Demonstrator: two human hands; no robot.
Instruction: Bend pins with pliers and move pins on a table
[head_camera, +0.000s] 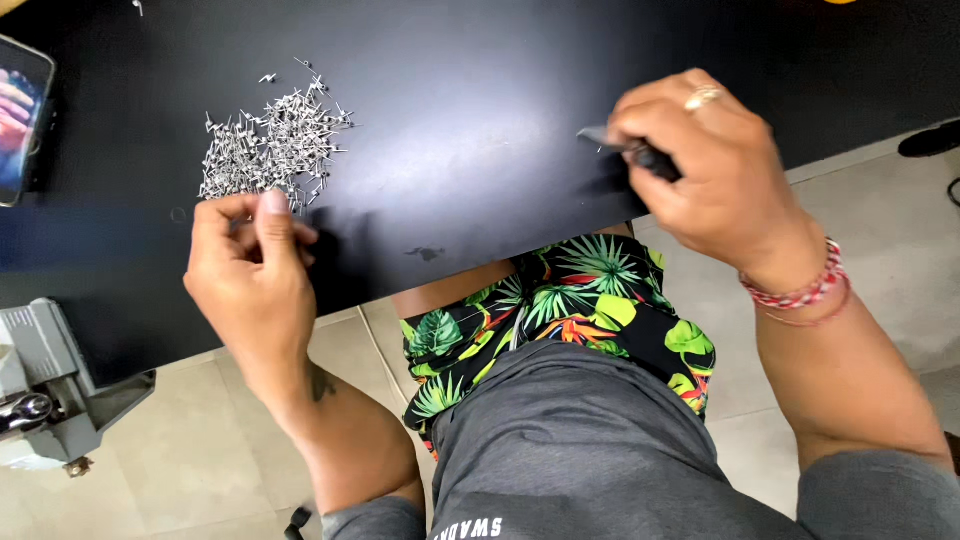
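Two bare hands rest on the matte black tabletop (470, 150): the left hand (252, 270) pinches fingers together at the near edge of a heap of small silvery metal pins (268, 148), while the right hand (715, 170) clasps a slim dark tool (612, 140).

Materials and surface finish at the tabletop

The tabletop (480, 120) is a smooth, dark, semi-matt sheet with a soft sheen and faint smudges. The pile of small pins (268, 145) is bright, shiny metal. The tool (640, 152) in the right hand (715, 165) looks dark and matt, with a grey metal tip. The ring (703, 97) is polished, gold-coloured metal. The wrist bands (800, 292) are woven cord. The vise (50, 390) is grey painted metal. The floor (200, 450) is smooth, pale tile.
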